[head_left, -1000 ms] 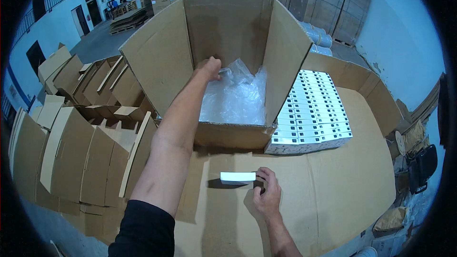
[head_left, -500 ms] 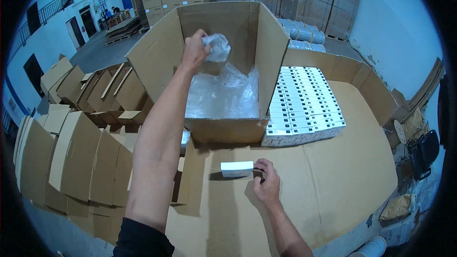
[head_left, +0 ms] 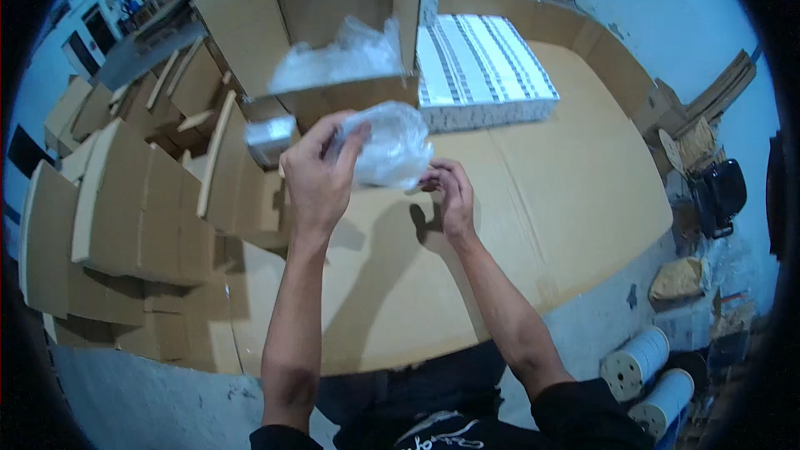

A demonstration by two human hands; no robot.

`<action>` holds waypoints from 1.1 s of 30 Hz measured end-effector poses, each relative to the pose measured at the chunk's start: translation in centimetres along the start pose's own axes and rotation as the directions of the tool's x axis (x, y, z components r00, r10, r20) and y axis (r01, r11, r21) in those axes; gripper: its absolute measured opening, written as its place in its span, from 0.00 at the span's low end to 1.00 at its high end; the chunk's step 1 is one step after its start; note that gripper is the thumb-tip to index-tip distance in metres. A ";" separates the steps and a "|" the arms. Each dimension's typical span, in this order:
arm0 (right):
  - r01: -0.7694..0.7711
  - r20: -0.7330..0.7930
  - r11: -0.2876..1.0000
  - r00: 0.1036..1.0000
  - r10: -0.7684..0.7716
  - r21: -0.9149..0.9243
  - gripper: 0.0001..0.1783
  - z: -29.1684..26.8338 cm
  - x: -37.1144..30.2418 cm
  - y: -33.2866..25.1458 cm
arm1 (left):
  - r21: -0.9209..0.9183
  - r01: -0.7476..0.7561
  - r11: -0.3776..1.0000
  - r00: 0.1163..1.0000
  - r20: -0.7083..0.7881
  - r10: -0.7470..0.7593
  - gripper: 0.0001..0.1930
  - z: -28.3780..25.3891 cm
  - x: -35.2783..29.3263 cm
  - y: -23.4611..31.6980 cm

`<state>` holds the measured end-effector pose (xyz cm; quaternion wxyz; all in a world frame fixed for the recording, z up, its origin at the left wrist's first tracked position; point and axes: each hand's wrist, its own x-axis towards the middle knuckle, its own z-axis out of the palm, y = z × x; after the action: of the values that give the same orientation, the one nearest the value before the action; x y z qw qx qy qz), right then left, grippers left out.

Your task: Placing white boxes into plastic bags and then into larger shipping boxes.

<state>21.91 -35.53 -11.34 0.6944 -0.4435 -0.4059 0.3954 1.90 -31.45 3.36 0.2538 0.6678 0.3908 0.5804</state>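
Note:
Over the table, my left hand pinches a clear, crinkled bubble-wrap bag by its left side. My right hand is at the bag's lower right edge with its fingers curled. What those fingers hold, if anything, is hidden by the plastic. The small white box seen earlier cannot be made out now. Beyond the bag stands a big open carton with more clear plastic bags inside. To its right, rows of small white boxes form a flat block.
Open brown cartons crowd the left side, and one nearby holds a plastic-wrapped box. A cardboard sheet covers the table, with an upright rim at the back right. On the floor at right lie white spools and a black chair.
My left hand has brought a bubble-wrap bag out of the big carton and down to my right hand. My right hand has moved up to the bag. The view has tilted downward.

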 end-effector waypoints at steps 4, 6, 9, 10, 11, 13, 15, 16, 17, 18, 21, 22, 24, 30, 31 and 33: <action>-0.134 0.318 0.981 0.944 0.083 0.141 0.23 -0.2 -2.1 0.1 | 0.038 0.279 0.959 0.941 0.189 -0.281 0.10 -0.5 -7.2 -3.4; -0.217 0.368 0.971 0.915 0.166 0.100 0.19 1.2 -2.4 -1.5 | 0.073 0.353 0.933 0.901 0.242 -0.359 0.10 -0.6 -8.8 -5.2; -0.258 0.396 0.903 0.832 0.389 -0.344 0.07 2.1 -2.7 -3.3 | 0.082 0.375 0.923 0.891 0.241 -0.384 0.09 -0.4 -10.2 -6.8; -0.266 0.398 0.900 0.827 0.396 -0.344 0.07 2.0 -2.5 -3.7 | 0.086 0.383 0.920 0.888 0.239 -0.392 0.09 -0.5 -10.3 -7.2; -0.316 0.404 0.888 0.803 0.438 -0.335 0.07 1.9 -2.3 -4.3 | 0.011 0.438 0.899 0.876 0.221 -0.429 0.10 -0.6 -10.3 -7.7; -0.367 0.410 0.871 0.776 0.480 -0.327 0.07 1.5 -2.0 -4.7 | -0.066 0.490 0.869 0.859 0.207 -0.468 0.10 -0.8 -9.9 -8.1; -0.323 0.408 0.875 0.789 0.460 -0.361 0.07 0.9 -1.8 -4.8 | -0.105 0.611 0.784 0.783 0.222 -0.581 0.12 -0.9 -9.5 -8.1; -0.324 0.410 0.875 0.788 0.460 -0.360 0.07 0.7 -1.8 -4.7 | -0.103 0.612 0.784 0.783 0.220 -0.582 0.12 -1.2 -9.4 -8.3; -0.317 0.399 0.874 0.795 0.457 -0.369 0.08 0.4 -1.7 -4.6 | -0.169 0.637 0.752 0.769 0.202 -0.606 0.13 -1.5 -9.5 -8.5; -0.311 0.388 0.872 0.802 0.454 -0.377 0.09 0.3 -1.7 -4.5 | -0.235 0.657 0.716 0.754 0.185 -0.630 0.14 -1.7 -9.6 -8.7; -0.329 0.290 0.895 0.862 0.415 -0.302 0.09 0.4 -2.1 -4.4 | -0.583 0.620 0.525 0.735 0.198 -0.649 0.17 -1.8 -10.2 -9.0; -0.329 0.292 0.895 0.862 0.415 -0.302 0.09 0.7 -2.3 -4.5 | -0.583 0.620 0.525 0.735 0.197 -0.649 0.17 -1.7 -10.5 -8.7; -0.376 0.235 0.908 0.880 0.413 -0.185 0.10 1.7 -2.7 -4.5 | -0.573 0.668 0.474 0.703 0.276 -0.656 0.18 -0.9 -11.2 -7.6; -0.188 0.416 0.894 0.833 0.364 -0.406 0.09 2.3 -3.4 -3.3 | -0.210 0.602 0.770 0.791 0.026 -0.612 0.16 0.5 -11.9 -6.8; -0.187 0.417 0.894 0.833 0.364 -0.406 0.09 2.4 -3.5 -3.3 | -0.207 0.580 0.788 0.807 0.009 -0.591 0.16 0.4 -11.9 -7.0; -0.118 0.393 0.940 0.887 0.245 -0.319 0.09 2.9 -3.8 -3.0 | -0.204 0.557 0.805 0.822 -0.007 -0.570 0.16 0.1 -11.9 -7.4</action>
<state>18.48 -39.03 -8.50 0.4766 -0.4783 -0.5571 0.4835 0.09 -36.97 -9.38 0.4646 0.4738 0.5217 0.5362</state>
